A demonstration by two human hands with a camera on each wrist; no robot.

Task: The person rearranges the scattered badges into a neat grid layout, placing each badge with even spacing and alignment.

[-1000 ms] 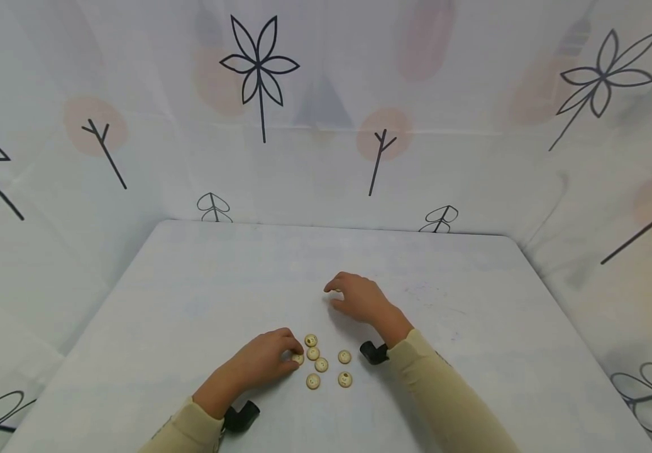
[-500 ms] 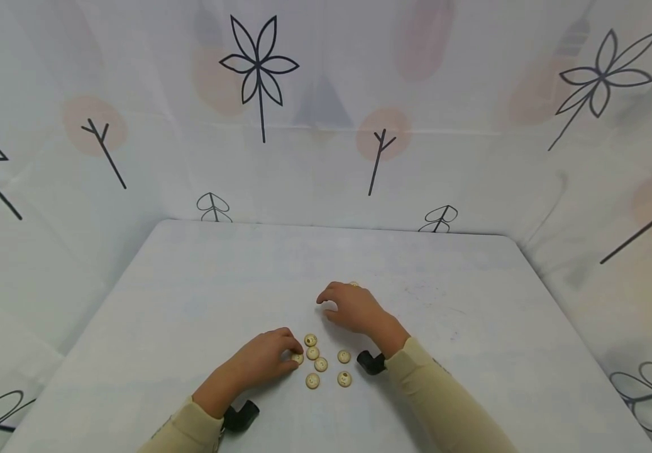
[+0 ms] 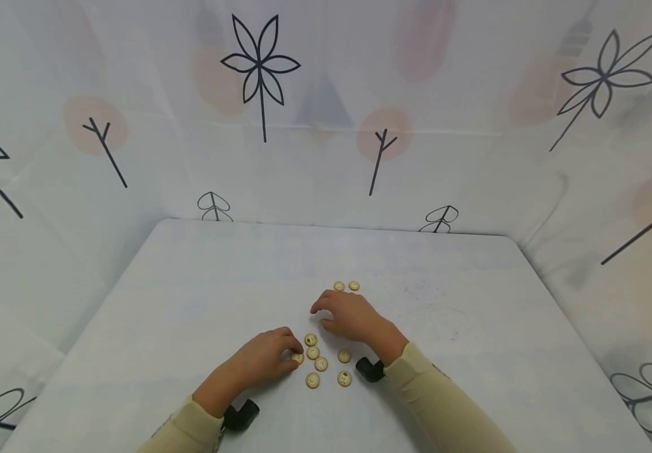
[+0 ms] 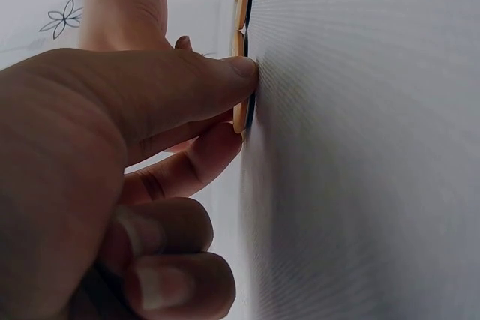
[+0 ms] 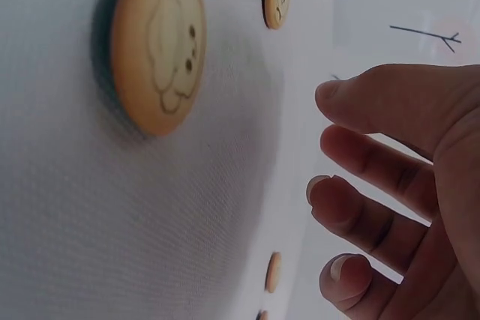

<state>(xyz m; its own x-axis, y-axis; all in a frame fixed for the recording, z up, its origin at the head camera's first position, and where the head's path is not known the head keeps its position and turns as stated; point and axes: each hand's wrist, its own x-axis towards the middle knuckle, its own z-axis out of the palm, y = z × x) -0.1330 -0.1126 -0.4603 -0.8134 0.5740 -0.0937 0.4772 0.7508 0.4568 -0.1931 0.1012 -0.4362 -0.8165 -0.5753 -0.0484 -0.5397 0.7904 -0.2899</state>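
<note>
My left hand (image 3: 263, 357) rests low at the table, its thumb and fingers pinching the edge of a pale round cookie-like disc (image 4: 240, 116). Directly beside it, several matching discs lie loosely grouped, including one (image 3: 310, 340) in the head view. My right hand (image 3: 354, 314) hovers beyond that group, fingers gently bent and apart, holding nothing. Seen close in the right wrist view, one disc (image 5: 161, 46) bears a drawn animal face and has a dark underside. Past my right hand, two discs, a left one (image 3: 339, 286) and a right one (image 3: 354, 285), lie side by side.
A white table (image 3: 235, 270) with rounded far corners carries everything. Behind and around it hangs a pale cloth (image 3: 314, 176) printed with leaves and twigs. Black wrist cameras, left (image 3: 242, 416) and right (image 3: 370, 370), sit under my wrists.
My right hand has let go of a disc at the far pair and drawn back toward me and to the left, uncovering both discs. My left hand stays on its disc.
</note>
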